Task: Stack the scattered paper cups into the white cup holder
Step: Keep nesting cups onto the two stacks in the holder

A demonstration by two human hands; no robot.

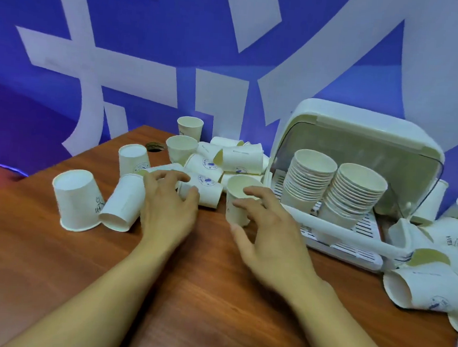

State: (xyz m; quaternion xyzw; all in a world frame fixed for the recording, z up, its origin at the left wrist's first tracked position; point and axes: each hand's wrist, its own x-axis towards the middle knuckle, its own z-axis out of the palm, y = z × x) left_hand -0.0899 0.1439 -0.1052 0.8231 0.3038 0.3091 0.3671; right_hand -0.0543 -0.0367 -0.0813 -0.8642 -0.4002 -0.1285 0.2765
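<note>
Your forearms come in from the near edge over the bench (52,283). Your right hand (269,235) is at an upright cup (236,209) just in front of the holder. Its fingers (251,192) curl round the cup's rim and side, and the thumb is spread out below, near the cup's base. Your left hand (168,209) sits beside it, with the fingers (168,176) bent over a lying cup (207,192) and the thumb tip touching that cup's near end. The hand is blurred, so you cannot tell whether it is truly pinching.

To your left an upturned cup (75,200) stands mouth down. A tipped cup (124,204) leans beside it with its mouth toward you. Off to your right a pile (432,274) of loose cups lies against the holder's corner.

The holder (348,116) is white and sits on the bench to the right, with its lid raised. Inside it, two stacks (310,176) lean side by side on the slotted tray.

Behind your hands a heap (237,157) of cups lies on its sides. Past it are another upturned cup (134,158), two open cups (182,148), a round hole (154,146) in the bench, and the blue and white wall (66,80).
</note>
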